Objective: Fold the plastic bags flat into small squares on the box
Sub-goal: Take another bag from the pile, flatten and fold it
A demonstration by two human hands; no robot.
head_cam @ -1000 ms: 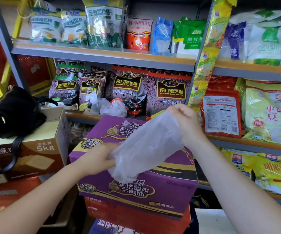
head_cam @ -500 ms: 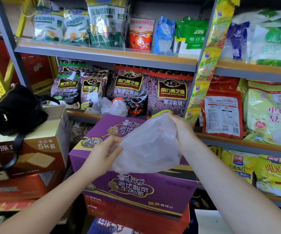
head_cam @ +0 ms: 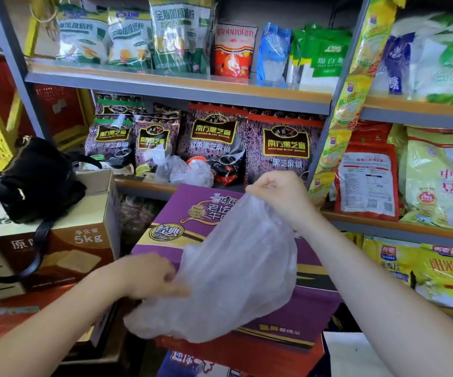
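- Whereas a second ago the plastic bag [head_cam: 236, 268] hung bunched, it now spreads wider over the purple box [head_cam: 192, 213].
- Right hand [head_cam: 279, 197] grip pinches the 12 o'clock edge; left hand [head_cam: 149, 276] grip holds the 8 o'clock side.
- Flattening can follow.

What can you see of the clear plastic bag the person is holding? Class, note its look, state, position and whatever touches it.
The plastic bag is thin, translucent, whitish film, crumpled and not yet folded. It hangs slanted above the purple box, its lower end drooping past the box's front edge. The right hand pinches its top end, raised; the left hand holds its lower left side. Whether it touches the box cannot be told.
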